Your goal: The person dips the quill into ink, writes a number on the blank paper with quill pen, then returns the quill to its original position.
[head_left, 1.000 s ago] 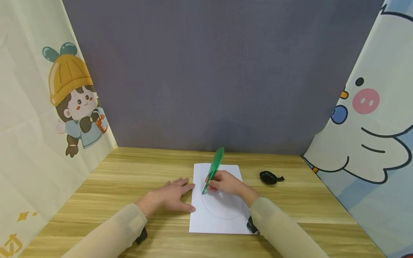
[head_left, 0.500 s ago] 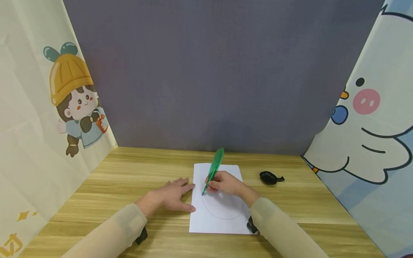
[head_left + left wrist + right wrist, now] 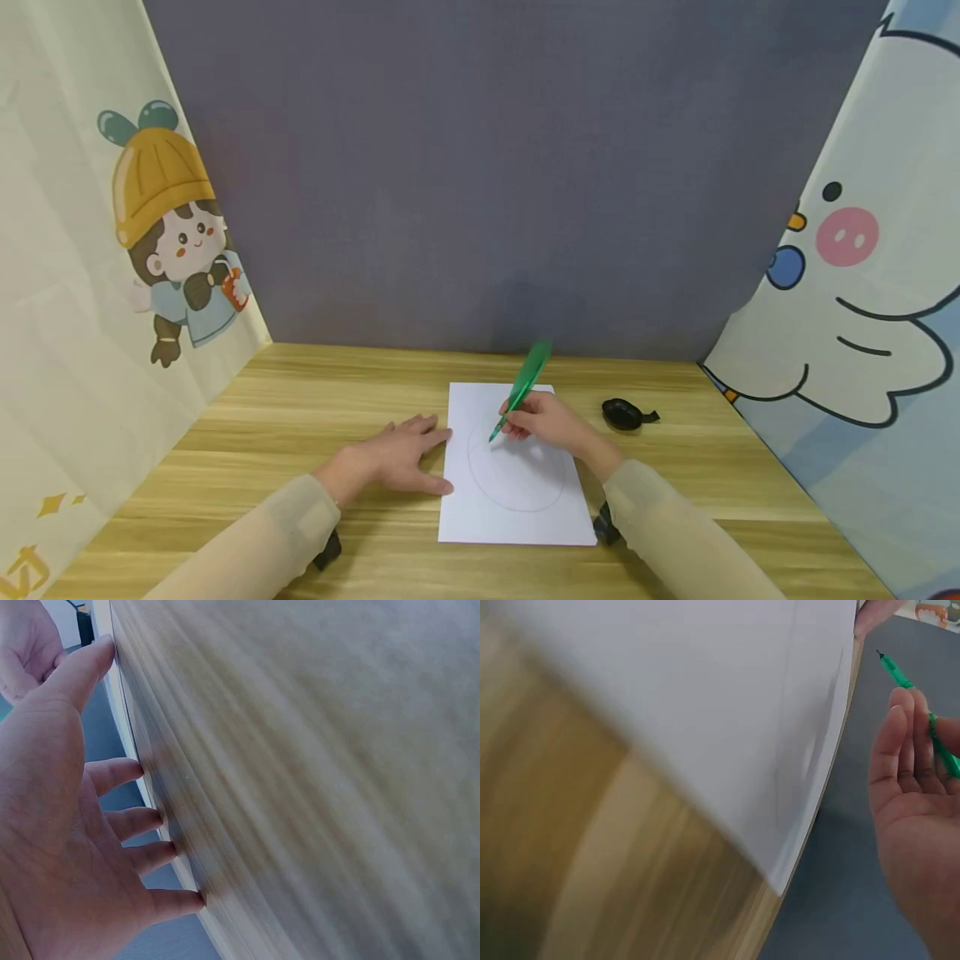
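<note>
A white sheet of paper (image 3: 517,530) with a thin round outline drawn on it lies on the wooden table. My right hand (image 3: 546,421) pinches a green feather-shaped pen (image 3: 529,379) between thumb and fingers, over the upper part of the outline. In the right wrist view the bare dark tip of the pen (image 3: 894,669) stands clear of the paper (image 3: 727,712). My left hand (image 3: 401,457) lies spread at the sheet's left edge, thumb and a fingertip right at that edge. In the left wrist view its fingertips (image 3: 139,771) touch the tabletop.
A black oval object (image 3: 622,414) with a short tab lies on the table right of the paper. A dark grey panel (image 3: 480,183) rises behind the table (image 3: 300,400). Printed cartoon sheets (image 3: 67,292) flank both sides.
My right hand has moved the pen right and slightly up, off the left side of the outline. The outline's upper left now shows. My left hand stays in place.
</note>
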Demonstrator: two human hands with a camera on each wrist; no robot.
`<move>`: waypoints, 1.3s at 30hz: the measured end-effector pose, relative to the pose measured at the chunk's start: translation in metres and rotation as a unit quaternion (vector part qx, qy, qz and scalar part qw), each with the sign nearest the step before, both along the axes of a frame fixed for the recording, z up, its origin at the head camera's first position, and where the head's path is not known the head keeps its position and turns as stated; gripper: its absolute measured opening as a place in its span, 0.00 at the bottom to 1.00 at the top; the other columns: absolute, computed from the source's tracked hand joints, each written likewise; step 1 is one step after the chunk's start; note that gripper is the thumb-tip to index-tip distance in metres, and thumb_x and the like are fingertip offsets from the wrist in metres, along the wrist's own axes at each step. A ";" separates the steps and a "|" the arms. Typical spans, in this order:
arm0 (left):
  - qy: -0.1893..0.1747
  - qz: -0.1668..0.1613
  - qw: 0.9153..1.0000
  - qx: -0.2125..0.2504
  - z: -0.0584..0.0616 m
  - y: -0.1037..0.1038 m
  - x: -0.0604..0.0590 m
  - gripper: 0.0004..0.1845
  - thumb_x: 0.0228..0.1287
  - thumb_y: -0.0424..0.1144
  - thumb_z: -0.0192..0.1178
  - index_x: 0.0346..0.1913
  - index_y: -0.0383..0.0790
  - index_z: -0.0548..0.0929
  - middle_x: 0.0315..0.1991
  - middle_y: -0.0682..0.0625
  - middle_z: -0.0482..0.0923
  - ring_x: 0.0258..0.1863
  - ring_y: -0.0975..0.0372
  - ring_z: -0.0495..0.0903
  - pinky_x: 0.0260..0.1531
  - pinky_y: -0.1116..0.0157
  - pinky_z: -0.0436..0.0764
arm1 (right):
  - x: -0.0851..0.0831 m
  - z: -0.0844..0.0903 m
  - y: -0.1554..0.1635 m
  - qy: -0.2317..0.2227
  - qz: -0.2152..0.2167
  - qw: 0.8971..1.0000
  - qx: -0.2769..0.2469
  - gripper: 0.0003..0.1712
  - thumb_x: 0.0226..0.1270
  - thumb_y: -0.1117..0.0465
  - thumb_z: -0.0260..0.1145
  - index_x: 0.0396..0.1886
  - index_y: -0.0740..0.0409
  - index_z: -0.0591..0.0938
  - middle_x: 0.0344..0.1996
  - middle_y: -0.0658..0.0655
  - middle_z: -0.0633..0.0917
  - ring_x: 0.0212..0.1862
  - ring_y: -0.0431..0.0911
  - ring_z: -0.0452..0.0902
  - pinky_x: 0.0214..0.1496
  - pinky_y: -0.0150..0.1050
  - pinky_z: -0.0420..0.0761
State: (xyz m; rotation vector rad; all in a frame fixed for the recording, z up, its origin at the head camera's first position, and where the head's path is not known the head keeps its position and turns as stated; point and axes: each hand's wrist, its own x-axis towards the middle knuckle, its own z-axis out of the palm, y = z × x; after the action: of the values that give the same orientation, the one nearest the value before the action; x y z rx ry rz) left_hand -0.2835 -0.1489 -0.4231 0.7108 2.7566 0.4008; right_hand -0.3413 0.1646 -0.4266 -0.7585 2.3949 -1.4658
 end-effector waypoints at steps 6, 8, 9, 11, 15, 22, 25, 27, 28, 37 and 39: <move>-0.002 0.001 1.000 0.003 0.001 0.000 0.002 0.53 0.67 0.72 0.68 0.87 0.50 0.65 0.90 0.39 0.53 0.90 0.41 0.51 0.86 0.31 0.52 | 0.002 -0.003 0.026 -0.027 -0.017 0.999 -0.007 0.18 0.87 0.64 0.59 0.61 0.77 0.82 0.43 0.67 0.92 0.42 0.44 0.87 0.49 0.40 0.91; -0.003 0.000 1.000 0.005 0.000 0.000 0.002 0.53 0.67 0.72 0.68 0.87 0.50 0.65 0.90 0.39 0.53 0.90 0.40 0.51 0.86 0.31 0.51 | 0.003 -0.003 0.034 -0.030 -0.024 0.999 -0.003 0.18 0.88 0.63 0.59 0.61 0.76 0.82 0.44 0.66 0.92 0.42 0.44 0.87 0.50 0.40 0.91; -0.003 0.000 1.000 0.006 0.000 0.000 0.002 0.53 0.67 0.72 0.68 0.87 0.50 0.65 0.90 0.39 0.52 0.90 0.40 0.50 0.86 0.31 0.51 | 0.004 -0.002 0.038 -0.029 -0.028 0.999 0.001 0.18 0.88 0.63 0.59 0.61 0.75 0.82 0.44 0.65 0.92 0.43 0.45 0.87 0.50 0.40 0.91; -0.003 -0.001 1.000 0.006 0.000 0.000 0.002 0.53 0.67 0.72 0.68 0.87 0.50 0.65 0.90 0.39 0.52 0.90 0.40 0.50 0.85 0.31 0.51 | 0.007 -0.001 0.046 -0.029 -0.037 0.999 0.010 0.18 0.88 0.62 0.59 0.61 0.74 0.83 0.44 0.64 0.92 0.43 0.45 0.87 0.50 0.41 0.91; -0.003 -0.001 1.000 0.005 0.000 -0.001 0.002 0.54 0.67 0.72 0.68 0.87 0.50 0.65 0.90 0.38 0.52 0.90 0.40 0.51 0.85 0.31 0.52 | 0.011 0.000 0.060 -0.023 -0.061 0.998 0.024 0.18 0.88 0.60 0.60 0.61 0.72 0.83 0.44 0.61 0.92 0.44 0.45 0.88 0.50 0.41 0.91; -0.003 -0.002 1.000 0.007 0.000 -0.001 0.002 0.53 0.67 0.72 0.68 0.87 0.50 0.65 0.90 0.38 0.52 0.90 0.40 0.51 0.85 0.31 0.51 | 0.017 0.000 0.082 -0.016 -0.076 0.997 0.014 0.18 0.86 0.62 0.60 0.62 0.74 0.82 0.43 0.63 0.92 0.44 0.48 0.89 0.49 0.43 0.92; -0.001 -0.003 1.000 0.008 0.000 -0.001 0.002 0.53 0.67 0.73 0.68 0.87 0.50 0.65 0.90 0.38 0.53 0.90 0.40 0.51 0.85 0.30 0.52 | 0.019 -0.001 0.092 -0.018 -0.070 0.997 -0.001 0.19 0.86 0.63 0.61 0.62 0.77 0.81 0.44 0.66 0.92 0.45 0.50 0.90 0.48 0.42 0.92; -0.001 -0.003 1.000 0.008 -0.001 -0.002 0.001 0.53 0.67 0.73 0.68 0.87 0.50 0.65 0.90 0.38 0.53 0.90 0.40 0.51 0.85 0.30 0.52 | 0.021 -0.001 0.099 -0.016 -0.065 0.998 -0.005 0.20 0.86 0.64 0.61 0.63 0.78 0.80 0.44 0.68 0.91 0.45 0.53 0.91 0.48 0.43 0.92; -0.001 -0.003 1.000 0.008 -0.001 -0.002 0.001 0.53 0.67 0.73 0.68 0.87 0.50 0.65 0.90 0.38 0.53 0.89 0.40 0.51 0.85 0.30 0.52 | 0.022 0.000 0.102 -0.016 -0.065 0.998 -0.007 0.20 0.86 0.64 0.61 0.63 0.79 0.80 0.45 0.69 0.91 0.45 0.53 0.91 0.48 0.43 0.92; 0.000 -0.002 1.000 0.006 -0.001 -0.001 0.000 0.53 0.67 0.73 0.68 0.87 0.51 0.65 0.90 0.38 0.53 0.89 0.40 0.52 0.85 0.31 0.52 | 0.029 0.001 0.127 -0.001 -0.078 0.997 0.006 0.20 0.86 0.64 0.61 0.63 0.80 0.78 0.45 0.71 0.90 0.44 0.51 0.91 0.47 0.43 0.93; 0.000 -0.003 1.000 0.006 -0.001 -0.001 0.000 0.53 0.67 0.73 0.68 0.87 0.51 0.65 0.90 0.38 0.53 0.89 0.40 0.52 0.85 0.31 0.52 | 0.031 0.002 0.131 0.003 -0.079 0.997 0.007 0.21 0.86 0.65 0.60 0.64 0.81 0.77 0.45 0.71 0.90 0.43 0.49 0.90 0.47 0.43 0.93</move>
State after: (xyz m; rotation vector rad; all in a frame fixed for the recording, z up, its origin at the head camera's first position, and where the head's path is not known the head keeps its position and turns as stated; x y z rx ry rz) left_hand -0.2833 -0.1497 -0.4244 0.7205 2.7535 0.4154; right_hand -0.3106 0.2956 -0.4249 -0.5821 2.5181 -1.5057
